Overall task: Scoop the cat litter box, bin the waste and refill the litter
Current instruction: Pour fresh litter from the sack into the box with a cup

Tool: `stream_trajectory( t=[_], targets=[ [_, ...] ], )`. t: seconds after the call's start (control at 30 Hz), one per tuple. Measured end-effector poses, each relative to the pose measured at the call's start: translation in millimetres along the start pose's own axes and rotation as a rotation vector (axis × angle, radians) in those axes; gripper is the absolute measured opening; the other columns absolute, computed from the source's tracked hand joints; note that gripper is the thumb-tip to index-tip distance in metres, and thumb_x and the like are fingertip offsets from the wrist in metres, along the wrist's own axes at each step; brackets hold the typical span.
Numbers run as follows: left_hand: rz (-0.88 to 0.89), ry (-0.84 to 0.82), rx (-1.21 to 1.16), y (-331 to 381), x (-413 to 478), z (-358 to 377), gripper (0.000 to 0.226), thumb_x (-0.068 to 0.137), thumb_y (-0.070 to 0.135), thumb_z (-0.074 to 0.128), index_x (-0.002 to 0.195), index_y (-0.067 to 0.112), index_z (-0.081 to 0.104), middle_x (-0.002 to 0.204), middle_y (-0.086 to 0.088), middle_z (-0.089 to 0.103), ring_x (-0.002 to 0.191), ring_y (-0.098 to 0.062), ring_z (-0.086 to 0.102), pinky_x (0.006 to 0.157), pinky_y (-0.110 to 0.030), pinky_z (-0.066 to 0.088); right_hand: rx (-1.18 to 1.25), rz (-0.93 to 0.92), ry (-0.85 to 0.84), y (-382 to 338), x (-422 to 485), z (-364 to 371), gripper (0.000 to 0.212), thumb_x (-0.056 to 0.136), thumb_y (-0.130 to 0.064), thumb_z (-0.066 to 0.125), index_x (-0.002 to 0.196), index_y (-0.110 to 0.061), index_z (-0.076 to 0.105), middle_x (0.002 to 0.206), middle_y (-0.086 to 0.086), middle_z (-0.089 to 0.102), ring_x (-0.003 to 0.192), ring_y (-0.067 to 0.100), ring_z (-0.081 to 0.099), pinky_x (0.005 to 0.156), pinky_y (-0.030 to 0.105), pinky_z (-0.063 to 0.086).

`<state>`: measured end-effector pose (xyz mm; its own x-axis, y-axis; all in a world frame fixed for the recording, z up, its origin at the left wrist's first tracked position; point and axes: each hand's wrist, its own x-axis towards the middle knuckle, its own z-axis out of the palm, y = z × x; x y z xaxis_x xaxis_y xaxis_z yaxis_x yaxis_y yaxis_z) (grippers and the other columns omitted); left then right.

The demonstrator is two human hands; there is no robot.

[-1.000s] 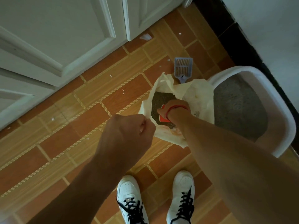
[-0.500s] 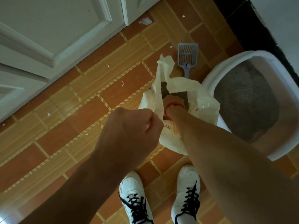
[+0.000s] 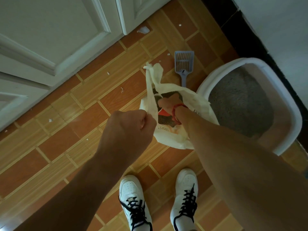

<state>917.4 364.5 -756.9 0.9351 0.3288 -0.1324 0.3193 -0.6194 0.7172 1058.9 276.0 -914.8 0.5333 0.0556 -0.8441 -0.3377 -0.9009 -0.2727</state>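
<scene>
A white plastic bag [image 3: 173, 140] hangs open above the tiled floor, with dark grey litter [image 3: 164, 120] inside. My left hand [image 3: 131, 127] is a fist closed on the bag's stretched handle strip [image 3: 151, 90]. My right hand [image 3: 166, 104], a red band on its wrist, reaches down into the bag's mouth; its fingers are hidden, and an orange object [image 3: 162, 112] shows beside it. The white litter box [image 3: 283, 90] stands to the right, touching the bag, with grey litter [image 3: 240, 104] in it. A blue slotted scoop [image 3: 184, 62] lies on the floor behind the bag.
White panelled doors [image 3: 50, 39] fill the upper left. A black skirting strip [image 3: 221, 19] and white wall run behind the litter box. Small white scraps [image 3: 143, 30] dot the orange tiles. My white shoes [image 3: 133, 202] stand just below the bag.
My left hand has pulled the bag's handle up and stretched it taut. The bag's mouth has narrowed around my right hand, which stays inside. The view has shifted slightly right.
</scene>
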Motion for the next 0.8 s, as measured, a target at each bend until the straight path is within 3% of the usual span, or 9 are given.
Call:
stream_trajectory(
  t=[0.1, 0.23, 0.33, 0.4, 0.5, 0.57, 0.7, 0.8],
  targets=[
    [-0.044, 0.018, -0.01, 6.9, 0.3, -3.8, 0.058, 0.089, 0.007, 0.062, 0.05, 0.031, 0.026, 0.04, 0.022, 0.019, 0.041, 0.007, 0.048, 0.038, -0.008, 0.034, 0.085, 0.015, 0.01, -7.7, -25.3, -18.1, 0.065, 0.085, -0.021, 0.056, 0.143, -0.003, 0.033, 0.138, 0.015, 0.05, 0.123, 0.036, 0.05, 0.103, 0.048, 0.045],
    [-0.15, 0.029, -0.033, 17.1, -3.0, -7.9, 0.056, 0.093, 0.01, 0.059, 0.049, 0.03, 0.03, 0.04, 0.021, 0.028, 0.038, 0.006, 0.048, 0.034, -0.01, 0.031, 0.082, -0.03, 0.0, -10.9, -58.1, -32.3, 0.049, 0.09, -0.015, 0.051, 0.137, -0.004, 0.043, 0.126, 0.013, 0.057, 0.115, 0.033, 0.055, 0.093, 0.038, 0.046],
    [-0.181, 0.028, -0.059, 24.6, -3.3, -12.2, 0.054, 0.094, 0.011, 0.057, 0.05, 0.029, 0.034, 0.042, 0.021, 0.033, 0.039, 0.008, 0.049, 0.034, -0.009, 0.033, 0.123, -0.017, -0.028, -17.4, -82.7, -45.3, 0.048, 0.092, -0.013, 0.045, 0.139, -0.01, 0.039, 0.124, 0.014, 0.056, 0.112, 0.033, 0.057, 0.095, 0.043, 0.049],
    [-0.22, 0.016, -0.059, 27.0, -2.8, -14.9, 0.051, 0.096, 0.013, 0.056, 0.05, 0.027, 0.037, 0.042, 0.017, 0.038, 0.036, 0.001, 0.049, 0.033, -0.012, 0.033, 0.149, -0.021, -0.061, -22.3, -100.5, -55.4, 0.047, 0.095, -0.008, 0.041, 0.141, -0.01, 0.037, 0.124, 0.015, 0.054, 0.115, 0.034, 0.056, 0.099, 0.047, 0.049],
    [-0.291, 0.007, 0.002, 30.7, -3.0, -14.8, 0.05, 0.096, 0.015, 0.053, 0.049, 0.022, 0.038, 0.041, 0.009, 0.038, 0.028, -0.011, 0.034, 0.032, -0.017, 0.032, 0.216, -0.09, -0.115, -25.9, -128.6, -74.4, 0.045, 0.095, 0.001, 0.037, 0.138, -0.008, 0.039, 0.123, 0.017, 0.049, 0.114, 0.033, 0.052, 0.1, 0.045, 0.048],
    [-0.306, -0.015, 0.036, 35.5, -4.3, -13.0, 0.05, 0.098, 0.016, 0.05, 0.05, 0.021, 0.038, 0.042, 0.007, 0.04, 0.031, -0.007, 0.033, 0.032, -0.017, 0.03, 0.319, -0.111, -0.157, -26.4, -150.3, -86.2, 0.051, 0.09, 0.004, 0.039, 0.139, -0.012, 0.037, 0.124, 0.015, 0.047, 0.111, 0.03, 0.05, 0.092, 0.044, 0.051],
    [-0.374, -0.048, 0.055, 41.7, -5.2, -16.2, 0.046, 0.099, 0.015, 0.047, 0.054, 0.018, 0.044, 0.048, 0.003, 0.048, 0.036, -0.007, 0.041, 0.031, -0.014, 0.029, 0.467, -0.144, -0.232, -23.8, -189.9, -111.5, 0.05, 0.089, 0.008, 0.04, 0.135, -0.01, 0.039, 0.12, 0.011, 0.044, 0.109, 0.027, 0.048, 0.062, 0.026, 0.049],
    [-0.442, -0.078, 0.097, 43.3, -5.8, -17.9, 0.042, 0.1, 0.015, 0.045, 0.058, 0.013, 0.05, 0.053, -0.002, 0.052, 0.04, -0.009, 0.044, 0.035, -0.013, 0.03, 0.538, -0.16, -0.279, -17.5, -211.9, -130.6, 0.042, 0.089, 0.009, 0.04, 0.124, -0.013, 0.043, 0.116, 0.009, 0.046, 0.115, 0.03, 0.051, 0.075, 0.031, 0.054]
  ],
)
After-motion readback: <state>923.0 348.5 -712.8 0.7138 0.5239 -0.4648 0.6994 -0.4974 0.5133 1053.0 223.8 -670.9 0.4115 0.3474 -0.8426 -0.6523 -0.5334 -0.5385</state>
